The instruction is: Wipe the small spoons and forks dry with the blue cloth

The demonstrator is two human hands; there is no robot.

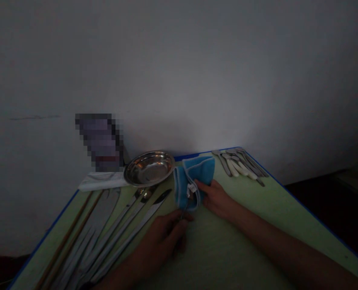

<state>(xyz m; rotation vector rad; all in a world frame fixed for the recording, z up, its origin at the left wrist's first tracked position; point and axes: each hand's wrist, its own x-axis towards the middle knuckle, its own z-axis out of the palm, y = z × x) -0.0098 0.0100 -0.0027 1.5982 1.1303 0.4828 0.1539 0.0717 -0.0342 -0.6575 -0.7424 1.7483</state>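
Note:
My right hand [217, 197] is closed on a folded blue cloth [203, 169] with pale edging and a small white tag. In my left hand [169, 231], close to the body, is the slim metal handle [183, 211] of a piece of cutlery, pinched between the fingers. Its other end goes into the fold of the cloth, so I cannot tell its kind. Just behind and to the left of the cloth stands a shiny round metal bowl [150, 169].
Left on the green table [242, 241] lie long metal kitchen utensils [127, 225], a spatula [105, 205] and wooden sticks [68, 229]. Spoons and forks, some white-handled [241, 167], lie back right. A white cloth [102, 181] and a blurred-out panel [102, 143] are near the wall.

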